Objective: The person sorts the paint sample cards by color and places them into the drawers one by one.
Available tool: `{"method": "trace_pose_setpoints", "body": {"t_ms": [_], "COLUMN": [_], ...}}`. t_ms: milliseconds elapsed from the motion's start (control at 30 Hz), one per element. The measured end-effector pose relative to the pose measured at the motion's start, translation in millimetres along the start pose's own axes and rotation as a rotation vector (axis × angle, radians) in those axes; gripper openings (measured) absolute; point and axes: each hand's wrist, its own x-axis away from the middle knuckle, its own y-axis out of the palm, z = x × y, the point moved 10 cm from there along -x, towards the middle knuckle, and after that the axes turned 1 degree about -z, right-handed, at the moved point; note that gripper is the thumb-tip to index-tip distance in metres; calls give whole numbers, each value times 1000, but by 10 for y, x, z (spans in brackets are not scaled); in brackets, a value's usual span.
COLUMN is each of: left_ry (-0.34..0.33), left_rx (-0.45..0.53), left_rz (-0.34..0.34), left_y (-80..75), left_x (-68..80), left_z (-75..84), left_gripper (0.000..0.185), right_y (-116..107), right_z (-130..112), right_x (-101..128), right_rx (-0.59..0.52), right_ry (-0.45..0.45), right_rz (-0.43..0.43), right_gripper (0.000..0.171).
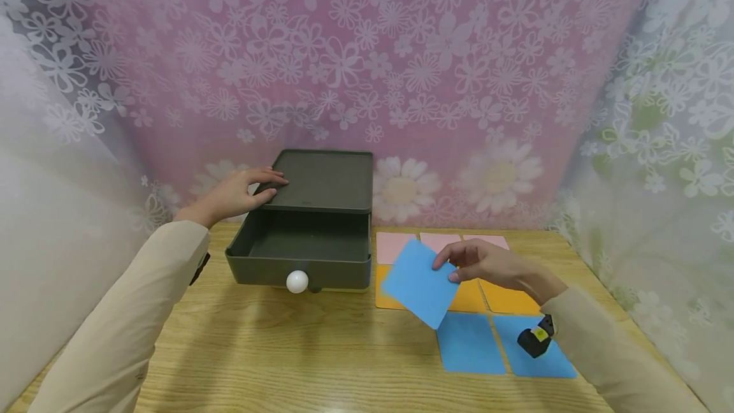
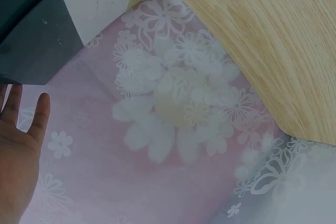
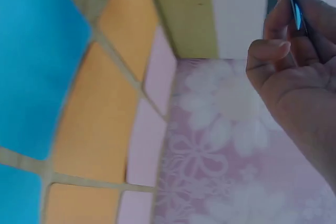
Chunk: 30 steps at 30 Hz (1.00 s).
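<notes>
Two hands worked over a wooden tabletop (image 1: 275, 349) hung round on three sides with flowered curtain (image 1: 401, 50), pink behind and pale at the flanks. The largest thing on it was a dark grey drawer box (image 1: 323, 178) standing near the far edge, left of centre, its drawer (image 1: 301, 253) pulled out toward the person and showing a bare floor, a white knob (image 1: 297, 281) at the middle of its front. The left hand (image 1: 237, 193) rested on the box's top left corner, fingers straight and slightly spread, gripping nothing. To the right of the box, flat cards lay in rows running from the far edge toward the near right corner: pink cards (image 1: 395, 244) farthest, orange cards (image 1: 507, 301) in the middle, blue cards (image 1: 470, 343) nearest. The right hand (image 1: 487, 263) hovered above the orange row and pinched a lifted blue card (image 1: 421, 282) by its right edge, thumb under and fingers over; the card hung tilted, one corner pointing down, clear of the table. The open drawer lay to the left of that card and slightly farther away, just beside it, with open air between and nothing in the way; the right hand was the nearer one to the gap. A small black and yellow device (image 1: 536, 338) sat at the right wrist.
</notes>
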Motion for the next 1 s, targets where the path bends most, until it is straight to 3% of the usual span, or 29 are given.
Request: {"method": "trace_pose_setpoints", "body": {"t_ms": [133,267,433,600,800,1000], "left_ry": [14,23,22,31,29,14], "left_rx": [-4,-6,-2,-6,2,1], "left_rz": [1,-4,-6,1,1,-2], "left_y": [-1,0,3,3,4,1], "left_x": [5,18,22,17,3,-17], "left_z": [8,27,29,19,12,10], "left_gripper": [35,35,35,35,34,34], "right_y": [-28,-31,88,311,558,627], "right_z": [-318,-605,-886,-1105,-1177,-1145], "right_x": [6,-55,-216,-463,-736,-939], "right_rx": [-75,-95,-146,-271,-349,-415], "right_ry": [-93,-117,-87,-35,73,153], "right_rz": [-26,29,108,180,265,348], "right_gripper": [28,28,25,29,37,31]}}
